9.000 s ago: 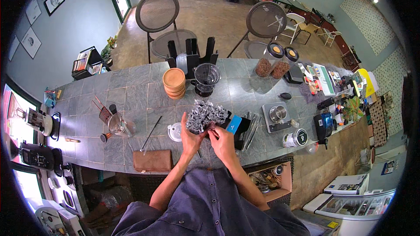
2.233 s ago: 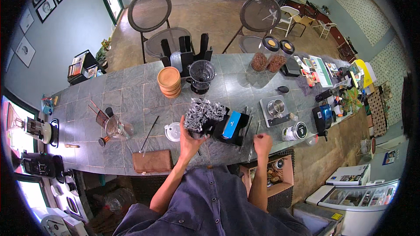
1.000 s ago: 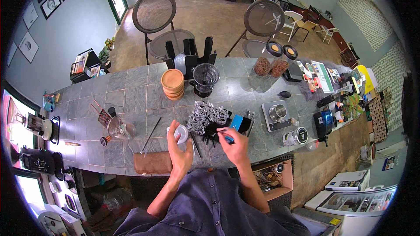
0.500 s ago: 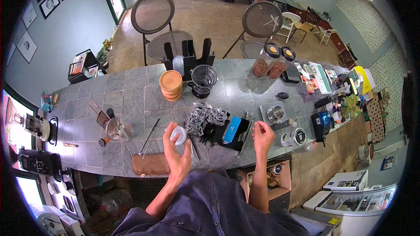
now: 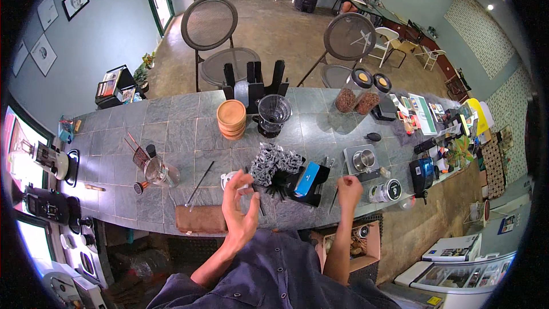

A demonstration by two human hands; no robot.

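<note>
My left hand is over the counter's near edge, its fingers curved and apart. A small whitish round container shows just behind those fingertips, partly hidden; I see no grip on it. My right hand has its fingers pinched together beside a thin dark rod; whether it holds the rod is unclear. Between the hands lie a bundle of grey and black shredded strips and a black tray with a blue box on it. A brown folded cloth lies left of my left hand.
Toward the far edge stand stacked wooden coasters, a dark glass dripper and jars of beans. A glass jug is at left; a metal cup on a scale and a white can are at right.
Against the surroundings, both hands have shifted only slightly. My left fingers now cover more of the whitish container. The whole view has tipped, so the counter sits lower in the picture.
</note>
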